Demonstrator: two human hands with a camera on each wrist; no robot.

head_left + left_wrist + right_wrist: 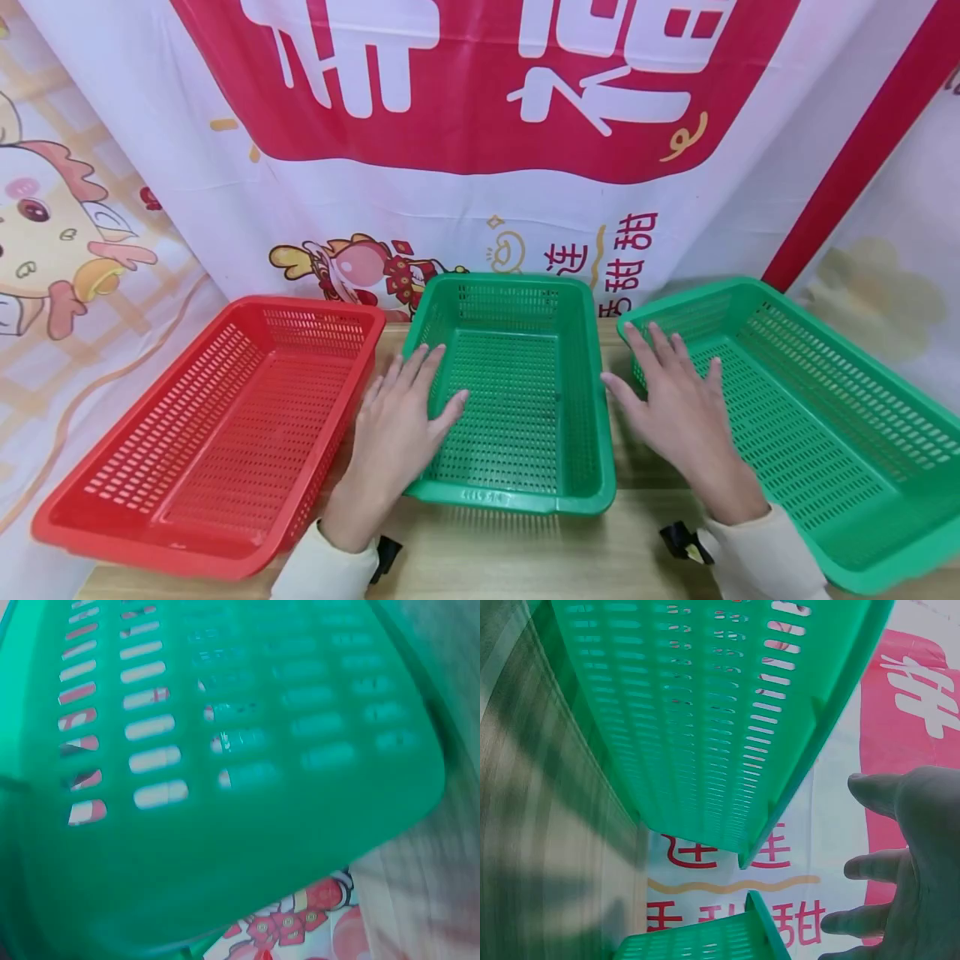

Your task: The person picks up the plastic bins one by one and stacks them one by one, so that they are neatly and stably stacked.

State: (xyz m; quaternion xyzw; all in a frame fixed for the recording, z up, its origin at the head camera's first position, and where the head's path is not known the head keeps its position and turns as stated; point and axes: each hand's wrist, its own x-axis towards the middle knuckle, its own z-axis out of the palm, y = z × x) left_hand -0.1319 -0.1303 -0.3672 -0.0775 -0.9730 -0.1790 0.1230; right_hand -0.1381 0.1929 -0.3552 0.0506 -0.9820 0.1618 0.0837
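In the head view, a green plastic basket point(510, 502) with slotted sides stands in the middle of the table. My left hand point(393, 429) hovers at its left rim, fingers straight and spread, the thumb reaching over the inside. On the other side, my right hand point(678, 412) is spread above the left rim of a second green basket point(840, 358), its thumb pointing at the middle one. Neither hand grips anything. Slotted green wall point(225, 847) fills most of the left wrist view. Spread fingers point(874, 866) show beside a green basket point(667, 712) in the right wrist view.
A red basket point(202, 554) stands angled at the left, close to my left forearm. All three baskets show bare mesh floors. The wooden table point(495, 554) ends at a printed red and white cloth point(465, 200) hanging behind.
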